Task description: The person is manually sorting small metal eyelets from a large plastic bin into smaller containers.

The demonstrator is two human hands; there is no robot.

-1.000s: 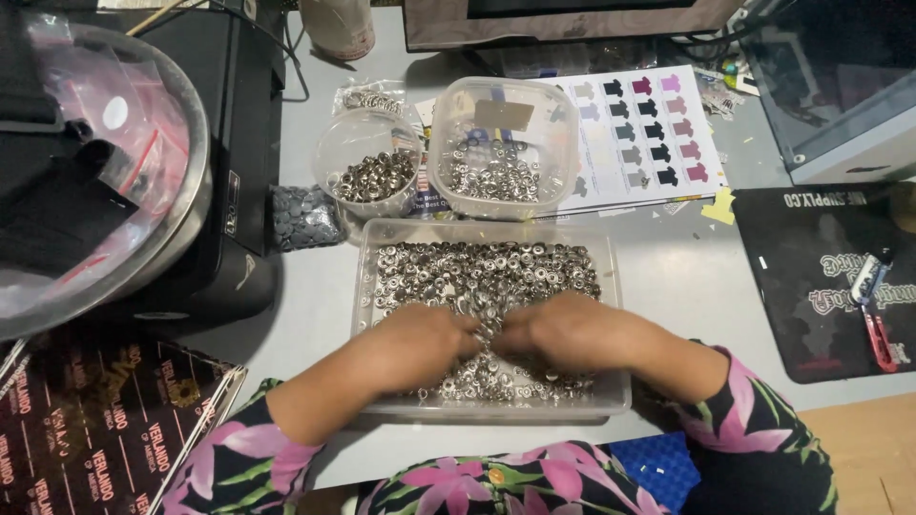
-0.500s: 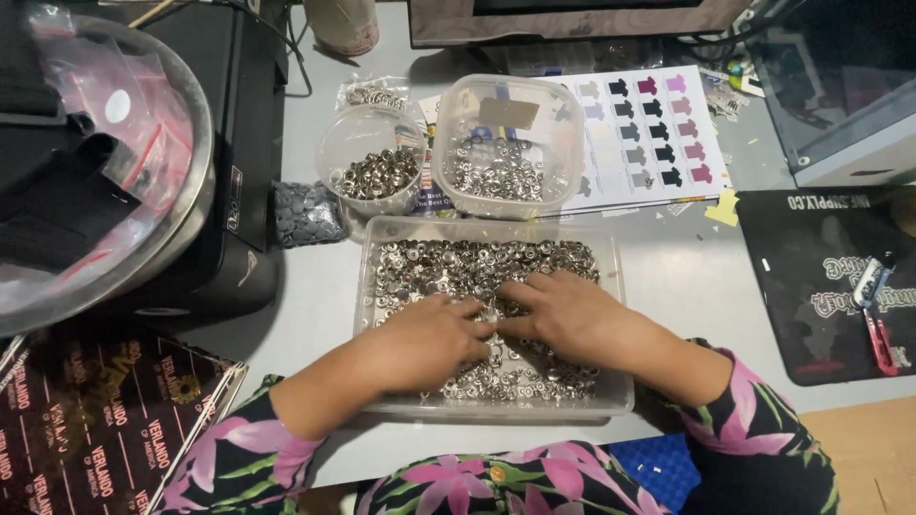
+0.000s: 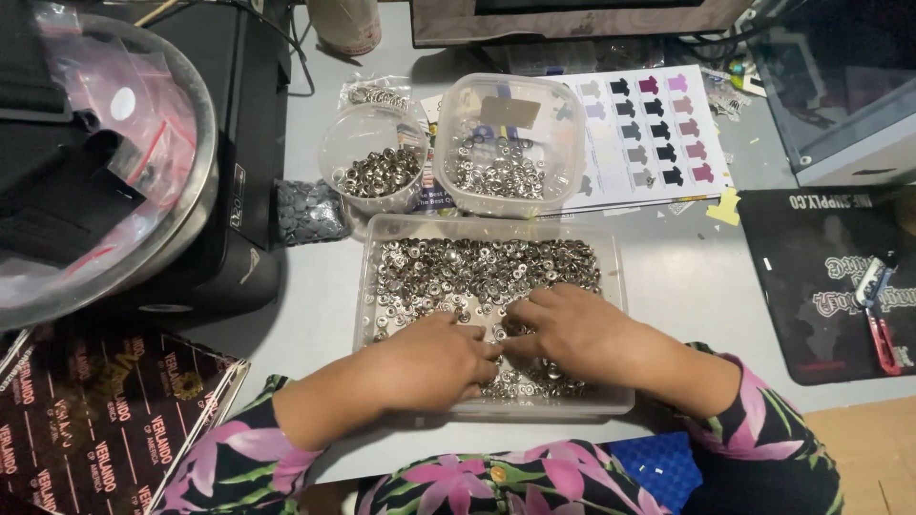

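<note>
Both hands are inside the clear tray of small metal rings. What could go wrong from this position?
1. The left hand and right hand press in the clear tray near its front wall, which seems close to the table edge; it might tip or slide off.
2. Rings lie heaped close to the rim, so stirring could flick some over the low wall.

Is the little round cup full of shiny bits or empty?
Partly full. The round clear cup stands upright with no lid, and silver metal rings cover its bottom only, well below the rim.
</note>
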